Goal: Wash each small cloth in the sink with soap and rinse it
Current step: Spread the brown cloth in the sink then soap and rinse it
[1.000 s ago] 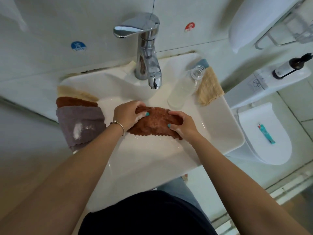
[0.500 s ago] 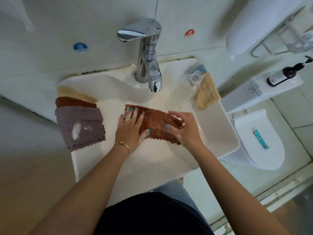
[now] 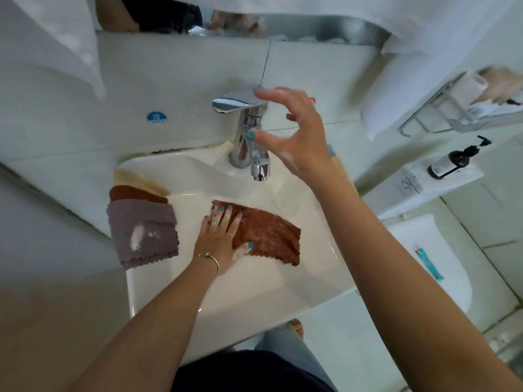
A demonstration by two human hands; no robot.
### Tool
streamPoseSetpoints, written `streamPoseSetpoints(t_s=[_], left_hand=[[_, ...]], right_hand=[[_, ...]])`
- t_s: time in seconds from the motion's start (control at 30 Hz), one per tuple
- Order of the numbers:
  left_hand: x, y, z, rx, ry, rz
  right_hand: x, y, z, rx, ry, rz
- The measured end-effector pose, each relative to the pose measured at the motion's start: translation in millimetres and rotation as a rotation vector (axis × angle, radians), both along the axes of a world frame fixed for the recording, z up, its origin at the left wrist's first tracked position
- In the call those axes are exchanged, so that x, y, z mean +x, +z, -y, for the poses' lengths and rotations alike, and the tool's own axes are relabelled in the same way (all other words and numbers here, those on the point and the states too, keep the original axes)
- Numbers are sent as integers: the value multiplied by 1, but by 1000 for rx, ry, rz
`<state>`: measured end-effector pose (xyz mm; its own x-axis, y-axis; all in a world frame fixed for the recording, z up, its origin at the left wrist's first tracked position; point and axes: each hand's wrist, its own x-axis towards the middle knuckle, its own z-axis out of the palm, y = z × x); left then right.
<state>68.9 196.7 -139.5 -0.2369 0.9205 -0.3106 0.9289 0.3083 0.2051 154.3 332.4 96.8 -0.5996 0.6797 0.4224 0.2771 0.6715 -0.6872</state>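
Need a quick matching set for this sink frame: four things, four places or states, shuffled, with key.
Things
1. left hand
2. right hand
3. grey cloth
4. pump bottle

Places or states
A. draped over the sink's left rim
B. raised beside the tap, fingers spread
C. flat on the brown cloth in the basin
D. lying on the toilet tank

Pairs: 1-C, 2-B, 3-A, 4-D
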Motion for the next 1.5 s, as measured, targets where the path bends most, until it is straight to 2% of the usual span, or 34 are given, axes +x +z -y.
streamPoseSetpoints(t_s=[0.07,0.1,0.23,0.77,1.33,1.43,1.5], left_hand=[[-1,1,0,-3,-1,-1],[-1,1,0,-8,-6,-2],[-4,1,2,-15,-21,-5],[-5,-1,4,26,-21,25],[-7,3,5,16,-49,9],[-5,2,9,22,-33,21],[-3,1,14,14,-11,37]], right_hand=[[-28,14,-13,80,96,90],[-40,20,-19,51,137,143],[-63,29,-29,-237,323,231],[-61,37,-36,-476,326,169],[-60,38,-39,-507,303,155],[-56,37,-33,-420,253,154],[-45,30,-24,-249,138,162]])
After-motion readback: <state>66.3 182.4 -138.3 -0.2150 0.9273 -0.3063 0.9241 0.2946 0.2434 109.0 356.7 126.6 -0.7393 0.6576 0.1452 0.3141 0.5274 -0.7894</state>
